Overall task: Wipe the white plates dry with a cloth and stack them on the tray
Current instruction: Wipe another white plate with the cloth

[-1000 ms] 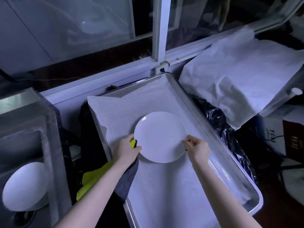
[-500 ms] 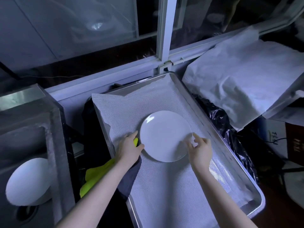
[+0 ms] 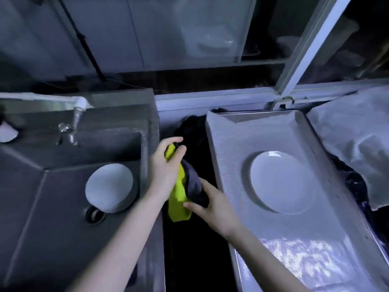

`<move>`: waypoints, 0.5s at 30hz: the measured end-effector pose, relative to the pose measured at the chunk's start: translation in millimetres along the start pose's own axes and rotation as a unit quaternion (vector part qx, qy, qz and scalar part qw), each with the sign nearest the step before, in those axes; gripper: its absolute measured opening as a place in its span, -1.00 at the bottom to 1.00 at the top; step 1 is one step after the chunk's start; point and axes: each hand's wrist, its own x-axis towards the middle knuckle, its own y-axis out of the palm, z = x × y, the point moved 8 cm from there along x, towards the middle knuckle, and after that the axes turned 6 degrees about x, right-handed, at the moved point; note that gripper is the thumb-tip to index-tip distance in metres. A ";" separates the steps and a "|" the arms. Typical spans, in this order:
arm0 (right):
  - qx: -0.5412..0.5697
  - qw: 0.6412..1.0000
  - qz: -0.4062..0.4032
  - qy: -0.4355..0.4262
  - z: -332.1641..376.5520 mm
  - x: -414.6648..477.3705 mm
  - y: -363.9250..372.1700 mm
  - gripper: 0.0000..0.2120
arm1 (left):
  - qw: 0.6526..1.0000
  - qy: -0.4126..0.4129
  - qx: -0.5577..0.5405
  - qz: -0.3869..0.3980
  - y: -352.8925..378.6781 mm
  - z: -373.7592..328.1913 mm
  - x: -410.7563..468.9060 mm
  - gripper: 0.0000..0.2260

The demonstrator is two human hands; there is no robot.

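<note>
One plate (image 3: 282, 182) on tray (image 3: 231, 144); left of tray, cloth (image 3: 179, 194) gripped by left hand (image 3: 163, 165), pinched by right hand (image 3: 216, 205); next, fetch sink plate (image 3: 109, 187)

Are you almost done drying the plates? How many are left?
About halfway, as far as this view shows. Done: the first plate lies on the tray. In hand: the left hand and right hand both hold the yellow and grey cloth between sink and tray, touching no plate. Left: the second plate sits in the sink by the drain, to be wiped and stacked.
</note>
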 end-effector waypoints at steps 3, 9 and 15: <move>-0.013 0.998 -0.055 -0.028 29.1 20.6 29.4 -0.87 | 0.999 0.002 -0.011 -0.032 -65.3 1.2 7.6 -0.82; 0.126 0.992 -0.007 -0.012 99.1 75.1 115.6 -0.93 | 0.985 -0.088 -0.136 0.055 -176.7 59.2 25.5 -0.31; 0.232 0.969 0.081 0.025 147.6 129.6 220.4 -0.87 | 0.969 -0.199 -0.073 0.125 -260.7 132.7 11.7 -0.19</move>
